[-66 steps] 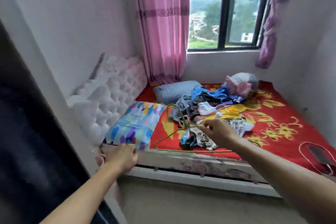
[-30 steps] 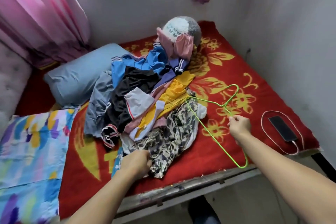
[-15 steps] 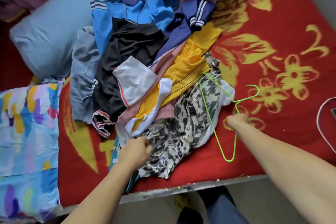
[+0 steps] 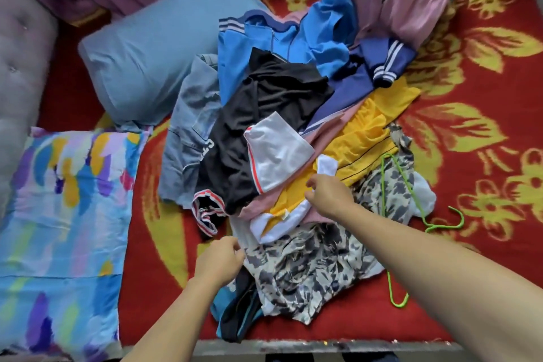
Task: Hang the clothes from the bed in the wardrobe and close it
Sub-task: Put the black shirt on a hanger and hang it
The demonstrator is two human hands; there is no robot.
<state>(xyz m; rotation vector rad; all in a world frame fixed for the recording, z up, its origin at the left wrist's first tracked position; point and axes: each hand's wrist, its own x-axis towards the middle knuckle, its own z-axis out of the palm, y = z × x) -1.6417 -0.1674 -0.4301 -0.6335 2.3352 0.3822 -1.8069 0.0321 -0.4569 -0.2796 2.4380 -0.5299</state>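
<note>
A heap of clothes (image 4: 276,114) lies in the middle of the red flowered bed (image 4: 476,132): blue, black, denim, pink, yellow and patterned pieces. My left hand (image 4: 220,261) grips the near left edge of the grey-and-white patterned garment (image 4: 305,270). My right hand (image 4: 329,197) rests on the yellow and white garment (image 4: 361,141), thumb and forefinger apart, holding nothing. A green wire hanger (image 4: 423,214) lies loose on the patterned garment and the bedspread, right of my right forearm. The wardrobe is out of view.
A blue pillow (image 4: 152,53) lies behind the heap on the left, and a multicoloured pillow (image 4: 64,214) sits at the near left beside the padded headboard (image 4: 20,67). The bed's front edge (image 4: 323,345) runs along the bottom.
My right hand has let go of the green hanger, which now lies on the bed, and has moved left onto the yellow garment. My view has dropped closer over the heap.
</note>
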